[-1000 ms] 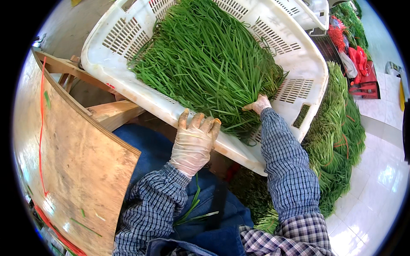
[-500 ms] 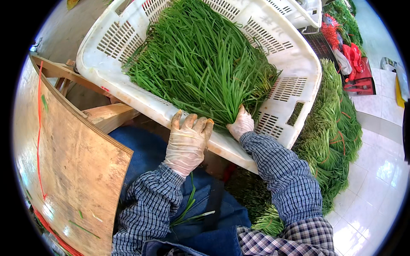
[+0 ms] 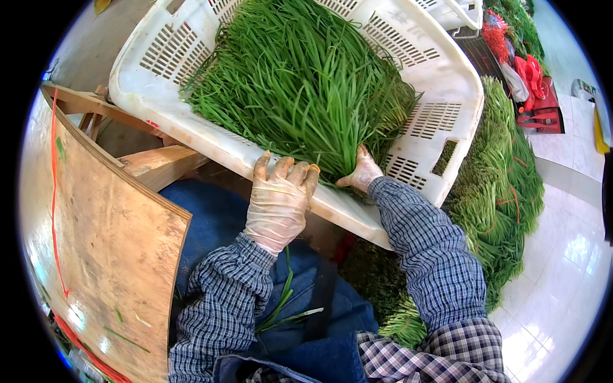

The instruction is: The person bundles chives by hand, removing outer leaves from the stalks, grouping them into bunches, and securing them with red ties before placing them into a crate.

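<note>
A white plastic crate [image 3: 211, 145] with slotted walls stands tilted before me, heaped with long green garlic chives [image 3: 294, 83]. Thin, pale gloves cover both hands, and the fingertips look stained orange-brown. My left hand [image 3: 278, 207] grips the near rim of the crate, its fingers bent over the edge. Inside the crate's near right corner, my right hand [image 3: 363, 171] is closed round the base of some chives. Its fingers are mostly hidden among the leaves. A few loose chive leaves [image 3: 285, 297] lie on my blue apron [image 3: 220, 223].
On the left is a wooden board [image 3: 115, 236] with a red string, beside a wooden frame [image 3: 163, 159]. Tied chive bundles [image 3: 495, 210] are stacked at the right on the tiled floor [image 3: 562, 223]. Beyond them are a red bag [image 3: 543, 105] and another white crate [image 3: 450, 14].
My right hand has shifted slightly right among the chives, its thumb lower against them. My left hand stays on the rim. The view has moved a little.
</note>
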Tool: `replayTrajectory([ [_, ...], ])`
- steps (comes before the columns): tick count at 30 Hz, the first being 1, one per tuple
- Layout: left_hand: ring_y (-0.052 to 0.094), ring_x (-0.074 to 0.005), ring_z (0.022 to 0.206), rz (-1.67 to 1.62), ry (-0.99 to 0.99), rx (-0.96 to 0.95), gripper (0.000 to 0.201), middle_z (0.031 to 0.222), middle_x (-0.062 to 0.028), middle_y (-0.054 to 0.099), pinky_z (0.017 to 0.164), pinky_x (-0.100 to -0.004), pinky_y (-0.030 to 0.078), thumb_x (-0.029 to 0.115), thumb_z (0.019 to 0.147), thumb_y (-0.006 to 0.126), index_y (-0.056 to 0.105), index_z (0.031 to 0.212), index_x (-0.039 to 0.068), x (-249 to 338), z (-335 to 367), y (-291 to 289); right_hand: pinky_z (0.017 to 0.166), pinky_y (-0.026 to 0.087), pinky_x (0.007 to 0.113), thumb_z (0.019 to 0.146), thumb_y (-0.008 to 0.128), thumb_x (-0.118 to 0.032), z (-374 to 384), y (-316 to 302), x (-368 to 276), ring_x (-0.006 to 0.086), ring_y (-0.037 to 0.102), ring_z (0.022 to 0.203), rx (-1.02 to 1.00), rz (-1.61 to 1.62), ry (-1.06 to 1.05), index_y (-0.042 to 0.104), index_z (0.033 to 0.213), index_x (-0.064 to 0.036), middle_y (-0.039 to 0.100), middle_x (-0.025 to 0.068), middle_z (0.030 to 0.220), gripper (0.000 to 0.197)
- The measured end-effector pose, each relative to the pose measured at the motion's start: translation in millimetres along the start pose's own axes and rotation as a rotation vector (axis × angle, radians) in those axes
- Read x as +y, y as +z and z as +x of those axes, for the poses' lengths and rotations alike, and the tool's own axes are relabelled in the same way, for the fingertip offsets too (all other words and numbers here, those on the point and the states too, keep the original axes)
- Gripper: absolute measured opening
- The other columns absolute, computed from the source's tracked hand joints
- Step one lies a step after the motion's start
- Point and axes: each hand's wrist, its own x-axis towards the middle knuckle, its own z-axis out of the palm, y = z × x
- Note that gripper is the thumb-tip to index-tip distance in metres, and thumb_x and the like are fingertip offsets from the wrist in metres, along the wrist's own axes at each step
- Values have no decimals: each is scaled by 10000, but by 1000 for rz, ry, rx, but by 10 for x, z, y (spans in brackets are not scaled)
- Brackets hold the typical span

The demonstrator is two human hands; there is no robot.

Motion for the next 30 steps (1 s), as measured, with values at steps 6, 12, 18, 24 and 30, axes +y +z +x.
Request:
replayTrajectory([
  [6,469,-249,1082,9,-6,1,493,1110,-39,556,1016,-504,174,96,671,568,526,1162,104,6,1,-13,1073,229,309,505,835,-318,-173,-59,-26,321,245,1294,-86,226,-87,84,1348,86,226,260,1379,1199],
  [12,468,-246,1085,-1,-6,-35,498,1119,-39,548,1017,-505,177,112,669,575,525,1164,106,6,16,-31,997,337,359,522,808,-260,-309,-43,-165,346,389,1164,56,157,-14,244,1268,11,382,236,1226,974],
  [18,469,-247,1084,-23,-6,-36,488,1113,-40,549,1016,-500,179,121,670,578,536,1157,104,0,18,-32,907,410,365,593,759,-210,-69,247,-16,339,456,1106,358,146,-200,234,1283,18,424,233,1203,897],
  [24,471,-246,1082,36,15,-12,504,1097,-31,561,1016,-493,177,112,653,593,538,1154,113,7,25,-6,891,424,311,598,736,-111,140,55,127,290,548,1015,174,126,74,304,1289,42,544,190,1136,829],
  [30,474,-245,1085,5,7,-26,542,1116,-34,560,1011,-498,178,104,646,603,505,1178,112,-9,-1,12,868,432,286,540,776,-175,115,-762,-83,272,564,977,-70,167,19,427,1155,135,569,231,1056,771],
])
